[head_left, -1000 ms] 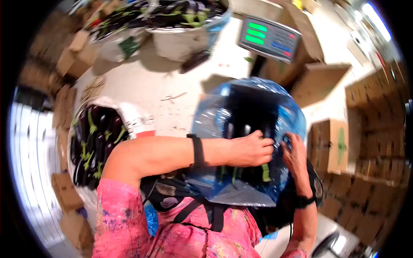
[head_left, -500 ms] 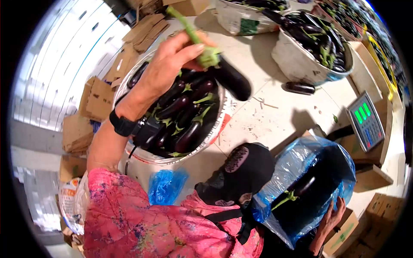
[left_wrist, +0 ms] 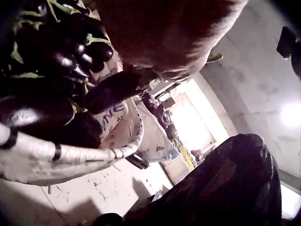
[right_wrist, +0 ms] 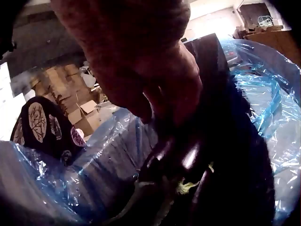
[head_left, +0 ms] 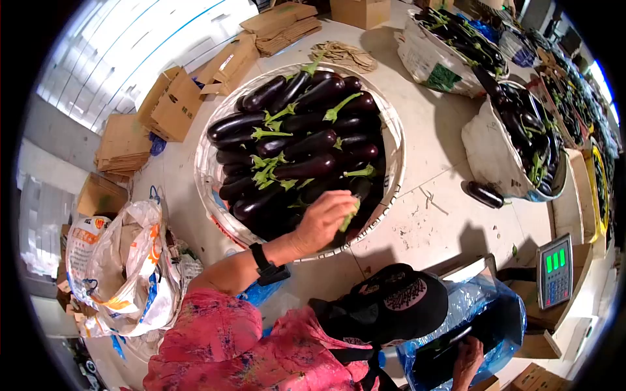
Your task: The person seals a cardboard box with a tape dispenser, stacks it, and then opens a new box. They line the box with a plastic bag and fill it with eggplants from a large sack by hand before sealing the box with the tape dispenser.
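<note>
Over the near right side of a white round basket (head_left: 203, 163) full of eggplants, my left hand (head_left: 326, 220) grips an eggplant (left_wrist: 113, 92) by its green stem end. The dark body of this eggplant hangs down beside the basket's rim in the left wrist view. My right hand (head_left: 468, 360) reaches down into a box lined with a blue plastic bag (head_left: 512, 313). Its fingers (right_wrist: 186, 101) point down at glossy eggplants (right_wrist: 190, 155) lying there, stems toward the wrist camera. Shadow hides the fingertips, so I cannot tell whether they hold one.
A scale display (head_left: 555, 270) stands right of the lined box. Toward the back right are more eggplant-filled bags (head_left: 479, 140), with a loose eggplant (head_left: 484, 194) on the floor. Cardboard (head_left: 171, 104) lies along the left, and a crumpled white sack (head_left: 124, 260) sits nearer.
The left hand went from the lined box to the basket, lifted an eggplant by its stem, and is now lower, over the basket's near side. The right hand moved from the bag's edge into the box.
</note>
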The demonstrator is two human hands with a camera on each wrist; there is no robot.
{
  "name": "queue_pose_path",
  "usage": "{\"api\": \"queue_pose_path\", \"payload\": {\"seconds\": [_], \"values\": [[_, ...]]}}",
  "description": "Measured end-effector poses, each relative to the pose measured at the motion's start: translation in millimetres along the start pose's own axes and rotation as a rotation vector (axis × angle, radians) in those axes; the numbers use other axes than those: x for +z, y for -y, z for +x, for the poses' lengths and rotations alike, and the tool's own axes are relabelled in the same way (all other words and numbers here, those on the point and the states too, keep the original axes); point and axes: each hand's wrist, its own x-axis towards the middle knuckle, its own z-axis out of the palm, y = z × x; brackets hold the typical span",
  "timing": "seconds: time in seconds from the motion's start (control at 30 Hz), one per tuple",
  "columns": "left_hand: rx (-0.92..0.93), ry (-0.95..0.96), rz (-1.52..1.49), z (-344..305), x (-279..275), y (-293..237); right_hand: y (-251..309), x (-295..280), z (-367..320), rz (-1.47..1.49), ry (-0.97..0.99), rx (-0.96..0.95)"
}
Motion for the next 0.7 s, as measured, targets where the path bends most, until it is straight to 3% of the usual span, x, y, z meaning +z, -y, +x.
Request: {"api": "queue_pose_path", "payload": {"seconds": [0.13,0.37,0.43,0.57,0.63,0.7], "values": [[0.209,0.050,0.143,6.1,10.5,10.1,-1.2,-2.1,0.3,-0.149,0.077,-0.070],[0.213,0.183,0.110,-19.2,38.7,10.7,-34.0,11.3,-5.8,-0.129,0.153,-0.102],[0.127,0.127,0.051,-20.4,33.3,2.8,-49.1,16.1,-9.1,-0.120,0.238,-0.003],[-0.027,0.135,-0.015,-30.8,-1.2,23.3,-79.4,27.0,-14.3,-0.113,0.253,-0.118],[-0.086,0.049,0.179,-26.8,-50.5,54.0,-70.3,26.3,-13.4,-0.233,0.256,-0.201],[-0.354,-0.043,0.419,-20.6,-100.8,83.9,-53.8,21.3,-10.3,-0.188,0.236,-0.278]]}}
